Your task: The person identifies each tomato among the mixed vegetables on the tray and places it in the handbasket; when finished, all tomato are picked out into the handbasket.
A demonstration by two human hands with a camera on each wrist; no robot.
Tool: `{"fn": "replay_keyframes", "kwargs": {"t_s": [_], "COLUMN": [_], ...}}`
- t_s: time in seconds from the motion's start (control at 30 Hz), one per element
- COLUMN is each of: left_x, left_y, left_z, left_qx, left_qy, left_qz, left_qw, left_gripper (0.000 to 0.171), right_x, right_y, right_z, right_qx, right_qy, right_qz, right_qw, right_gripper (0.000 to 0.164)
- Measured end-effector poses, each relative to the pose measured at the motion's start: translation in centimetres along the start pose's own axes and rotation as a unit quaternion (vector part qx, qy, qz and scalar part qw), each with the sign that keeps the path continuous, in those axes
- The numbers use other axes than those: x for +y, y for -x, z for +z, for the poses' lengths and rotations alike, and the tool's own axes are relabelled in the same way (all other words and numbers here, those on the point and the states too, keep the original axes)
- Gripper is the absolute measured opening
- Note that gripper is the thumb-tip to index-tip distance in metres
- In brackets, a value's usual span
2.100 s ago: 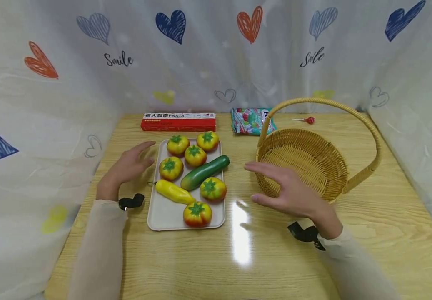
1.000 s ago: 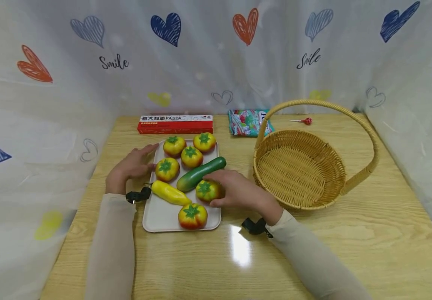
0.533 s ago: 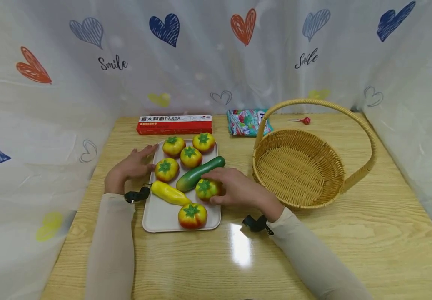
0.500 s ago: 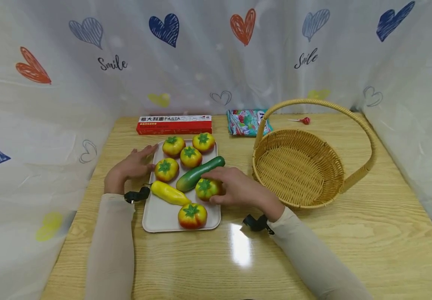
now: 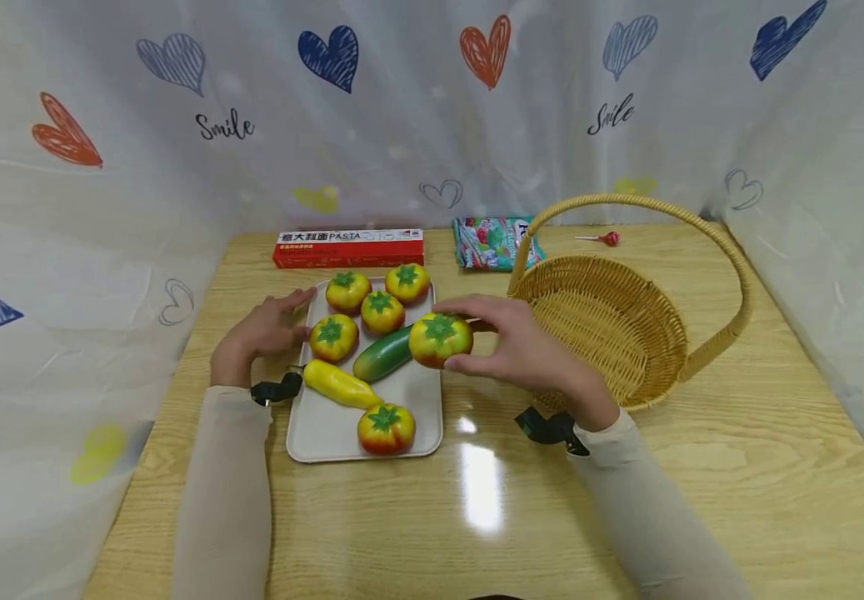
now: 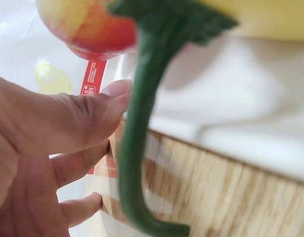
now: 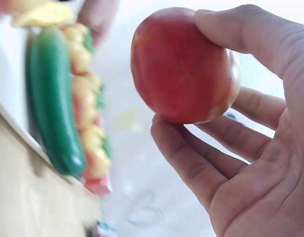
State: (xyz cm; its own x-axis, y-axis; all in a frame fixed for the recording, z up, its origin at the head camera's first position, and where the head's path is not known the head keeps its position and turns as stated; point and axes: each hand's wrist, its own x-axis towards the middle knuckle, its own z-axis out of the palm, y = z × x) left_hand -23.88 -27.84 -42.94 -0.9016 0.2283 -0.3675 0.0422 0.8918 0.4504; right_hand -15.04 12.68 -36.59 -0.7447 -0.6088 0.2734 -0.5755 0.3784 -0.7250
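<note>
Thumb and fingers of my right hand [image 5: 510, 342] grip a red-and-yellow tomato [image 5: 441, 340], raised over the right rim of the white tray [image 5: 319, 437]. The right wrist view shows the red underside of this tomato [image 7: 179, 66] between thumb and fingertips. My left hand [image 5: 262, 329] is at the tray's left edge, its fingers extended and thumb right at the rim; in the left wrist view a green stem [image 6: 142, 118] passes in front of the thumb. On the tray lie a green cucumber [image 5: 382, 354], partly hidden behind the held tomato, a yellow pepper [image 5: 340, 385] and several other tomatoes [image 5: 387, 429].
A wicker basket [image 5: 596, 325] with a tall handle stands to the right, partly behind the right hand. Along the back are a red pasta box [image 5: 349, 248], a teal candy bag [image 5: 493, 243] and a lollipop [image 5: 609, 238]. A heart-print curtain [image 5: 402, 117] encloses the table.
My right hand reached from beside the basket to a tomato on the tray, took hold of it and raised it up and rightward. The left hand came in to the tray's edge and stayed.
</note>
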Motion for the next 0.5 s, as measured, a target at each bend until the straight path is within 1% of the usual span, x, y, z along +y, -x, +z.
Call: {"fn": "replay_keyframes", "kwargs": {"t_s": [0.1, 0.2, 0.33, 0.5], "left_x": [-0.1, 0.0, 0.0, -0.1], "left_y": [0.0, 0.0, 0.1, 0.2], "left_z": [0.0, 0.0, 0.0, 0.0], "left_qx": [0.001, 0.006, 0.013, 0.019], "left_qy": [0.001, 0.0, 0.0, 0.002], "left_qz": [-0.002, 0.0, 0.001, 0.0], "left_qw": [1.0, 1.0, 0.9999, 0.9998], "left_gripper": [0.074, 0.074, 0.074, 0.074], "right_x": [0.3, 0.9, 1.8, 3.2], "right_y": [0.6, 1.7, 3.8, 6.0], "right_z": [-1.4, -2.6, -3.8, -4.4], "right_qx": [0.04, 0.083, 0.125, 0.147], "right_qy": [-0.036, -0.059, -0.057, -0.055], "right_qz": [0.01, 0.032, 0.088, 0.152], "right_qw": [0.999, 0.994, 0.987, 0.976], "right_gripper": [0.059, 0.058, 0.058, 0.056]}}
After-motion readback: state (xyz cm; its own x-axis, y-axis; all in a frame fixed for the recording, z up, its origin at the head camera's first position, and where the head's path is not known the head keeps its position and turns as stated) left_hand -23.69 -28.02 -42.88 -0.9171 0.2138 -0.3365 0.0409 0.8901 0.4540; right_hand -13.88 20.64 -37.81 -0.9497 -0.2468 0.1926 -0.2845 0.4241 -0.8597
